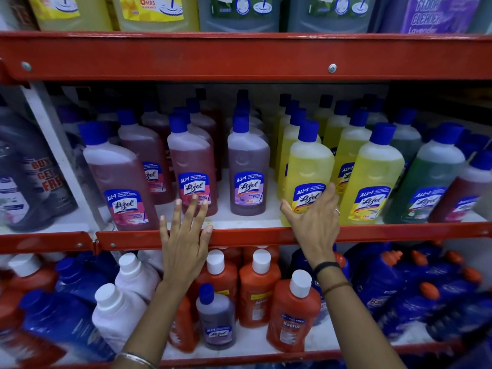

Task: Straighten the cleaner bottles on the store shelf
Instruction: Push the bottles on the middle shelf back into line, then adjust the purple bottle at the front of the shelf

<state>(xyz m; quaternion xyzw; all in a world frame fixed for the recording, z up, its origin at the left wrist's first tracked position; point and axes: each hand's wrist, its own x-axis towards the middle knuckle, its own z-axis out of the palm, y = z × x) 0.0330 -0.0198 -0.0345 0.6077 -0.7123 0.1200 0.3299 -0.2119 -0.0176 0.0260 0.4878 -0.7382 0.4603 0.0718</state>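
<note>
Hands reach up toward the middle shelf from below. The left hand (183, 235) is held flat with its fingers spread wide apart, gripping nothing; its fingertips overlap the base of a pink Lizol bottle (193, 166), and the palm lies over the red shelf edge (266, 234). Whether the fingertips touch that bottle I cannot tell. The right hand (314, 217) is also open, fingers together and thumb splayed to the left, its palm laid against the lower label of the front yellow bottle (306, 171) without closing around it. A ring shows on one finger, dark bands circle the right wrist, and a metal bangle (135, 359) sits on the left forearm.

On the white middle shelf the cleaner bottles stand in rows running back, all with blue caps: pink ones at left, a purple bottle (249, 166) standing alone between pink and yellow, a second yellow row (372, 177) just to the right, then a green bottle (431, 182). The leftmost pink bottle (119, 179) leans, tilted away from its neighbours.

Above, a red beam (239, 57) carries large floor-cleaner jugs (157, 12). Below, orange bottles with white caps (258, 286), white bottles and blue bottles crowd the lower shelf, some lying askew, with one small purple bottle (215, 318) among them.
</note>
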